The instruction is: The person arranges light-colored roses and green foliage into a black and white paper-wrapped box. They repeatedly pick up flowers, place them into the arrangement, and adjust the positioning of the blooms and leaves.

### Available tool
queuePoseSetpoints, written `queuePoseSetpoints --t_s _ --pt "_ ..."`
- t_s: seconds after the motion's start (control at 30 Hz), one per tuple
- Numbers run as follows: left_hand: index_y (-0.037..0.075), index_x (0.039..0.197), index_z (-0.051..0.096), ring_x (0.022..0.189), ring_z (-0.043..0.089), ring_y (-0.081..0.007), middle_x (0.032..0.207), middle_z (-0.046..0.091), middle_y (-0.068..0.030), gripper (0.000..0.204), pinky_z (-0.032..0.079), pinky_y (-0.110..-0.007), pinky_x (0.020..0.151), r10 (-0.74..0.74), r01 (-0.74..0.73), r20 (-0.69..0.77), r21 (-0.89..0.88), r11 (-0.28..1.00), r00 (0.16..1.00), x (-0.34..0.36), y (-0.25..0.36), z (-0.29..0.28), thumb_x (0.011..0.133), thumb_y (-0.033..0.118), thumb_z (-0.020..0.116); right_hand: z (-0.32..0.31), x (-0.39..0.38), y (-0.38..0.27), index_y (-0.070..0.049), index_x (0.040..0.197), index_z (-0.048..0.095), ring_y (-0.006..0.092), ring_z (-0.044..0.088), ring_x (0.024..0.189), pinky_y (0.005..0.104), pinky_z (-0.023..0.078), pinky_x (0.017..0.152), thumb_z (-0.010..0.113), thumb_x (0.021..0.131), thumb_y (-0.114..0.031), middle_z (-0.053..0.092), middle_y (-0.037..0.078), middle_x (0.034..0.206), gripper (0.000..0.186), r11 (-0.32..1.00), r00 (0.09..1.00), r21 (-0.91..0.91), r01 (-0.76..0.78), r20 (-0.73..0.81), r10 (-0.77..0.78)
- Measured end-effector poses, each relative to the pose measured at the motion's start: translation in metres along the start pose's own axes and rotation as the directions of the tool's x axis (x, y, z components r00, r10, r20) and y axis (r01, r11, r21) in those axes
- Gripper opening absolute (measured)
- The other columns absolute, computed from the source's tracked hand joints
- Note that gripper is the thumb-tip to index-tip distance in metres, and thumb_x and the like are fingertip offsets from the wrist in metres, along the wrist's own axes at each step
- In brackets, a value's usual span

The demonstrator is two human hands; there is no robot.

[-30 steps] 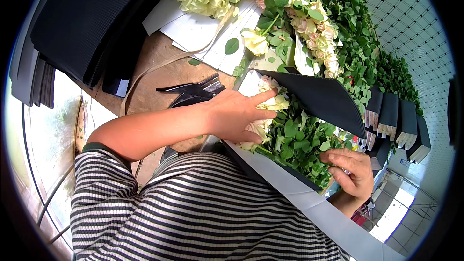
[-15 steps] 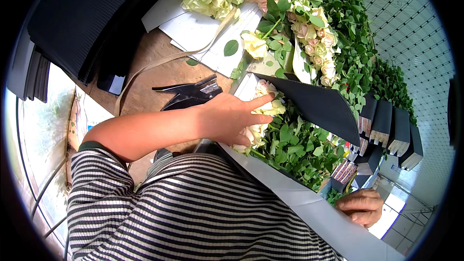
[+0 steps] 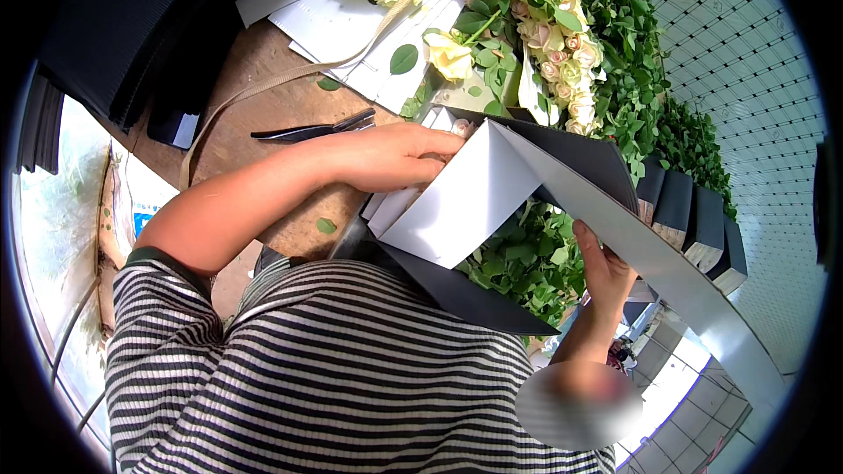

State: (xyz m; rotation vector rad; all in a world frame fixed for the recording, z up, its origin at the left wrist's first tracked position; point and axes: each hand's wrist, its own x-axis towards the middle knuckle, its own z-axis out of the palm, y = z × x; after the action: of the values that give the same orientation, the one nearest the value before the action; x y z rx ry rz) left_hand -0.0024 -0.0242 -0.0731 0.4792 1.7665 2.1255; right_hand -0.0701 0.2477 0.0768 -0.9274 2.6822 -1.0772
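Note:
My left hand (image 3: 395, 158) lies over the near end of a rose bundle, fingers stretched out, their tips hidden under white cardboard. A pale rose head (image 3: 463, 127) shows beside its index finger. Across the bundle bends a cardboard sheet (image 3: 465, 202), white inside and black outside, its long strip running off to the lower right. My right hand (image 3: 606, 268) grips this strip's lower edge, thumb showing, the other fingers mostly hidden. Green rose leaves (image 3: 531, 246) spread below the sheet. Behind it stands a black cardboard flap (image 3: 580, 149).
A black plier-style tool (image 3: 307, 130) lies on the wooden table (image 3: 255, 61), partly behind my left forearm. White sheets (image 3: 325, 17), a tan strap (image 3: 290, 88) and a loose cream rose (image 3: 450, 55) are beyond. Black-wrapped bundles (image 3: 672, 206) stand at right; stacked black cardboard (image 3: 114, 44) at far left.
My right hand has moved up and left, bringing the cardboard strip up and folding it over the rose heads. My left hand has shifted slightly up and left, its fingertips now covered.

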Motion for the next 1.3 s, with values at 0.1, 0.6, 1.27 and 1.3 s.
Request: queuePoseSetpoints --t_s 0.1,0.6,1.27,1.3 --pt "0.004 0.115 0.060 0.088 0.060 -0.0240 0.100 0.060 -0.0104 0.030 0.049 -0.034 0.078 -0.033 0.106 -0.422 0.150 0.983 0.906 -0.012 0.017 0.011 0.088 0.015 0.057 0.014 -0.006 0.017 0.004 0.093 0.069 0.0147 0.064 0.084 0.0256 0.050 0.076 0.071 0.079 0.008 0.070 0.009 0.091 0.015 0.988 0.988 0.043 -0.151 0.036 0.150" --pt "0.005 0.138 0.045 0.113 0.052 -0.0341 0.123 0.061 -0.0142 0.075 0.046 -0.043 0.095 0.042 -0.214 0.219 0.865 0.453 0.975 0.038 0.042 0.057 0.080 0.044 0.071 -0.010 0.020 0.041 -0.002 0.111 0.064 0.0191 0.070 0.083 0.0295 0.055 0.078 0.070 0.079 -0.005 0.071 0.012 0.098 0.033 0.977 0.951 0.208 0.044 0.292 -0.105" --pt "0.010 0.154 0.019 0.097 0.062 -0.0199 0.120 0.064 -0.0145 0.081 0.049 -0.032 0.086 -0.267 0.282 -0.104 0.499 0.820 0.958 0.044 0.063 0.066 0.090 0.030 0.066 -0.150 0.021 0.348 -0.029 0.116 0.068 0.0244 0.061 0.112 0.0402 0.051 0.092 0.058 0.083 -0.007 0.064 0.005 0.121 0.041 0.562 0.760 -0.588 -0.581 -0.145 0.634" --pt "0.010 0.153 0.019 0.097 0.062 -0.0199 0.120 0.064 -0.0142 0.082 0.049 -0.032 0.085 -0.269 0.290 -0.116 0.503 0.814 0.956 0.042 0.062 0.067 0.090 0.031 0.066 -0.154 0.031 0.350 -0.028 0.115 0.068 0.0246 0.062 0.111 0.0396 0.052 0.090 0.060 0.081 -0.006 0.065 0.005 0.120 0.042 0.602 0.768 -0.571 -0.558 -0.082 0.635"
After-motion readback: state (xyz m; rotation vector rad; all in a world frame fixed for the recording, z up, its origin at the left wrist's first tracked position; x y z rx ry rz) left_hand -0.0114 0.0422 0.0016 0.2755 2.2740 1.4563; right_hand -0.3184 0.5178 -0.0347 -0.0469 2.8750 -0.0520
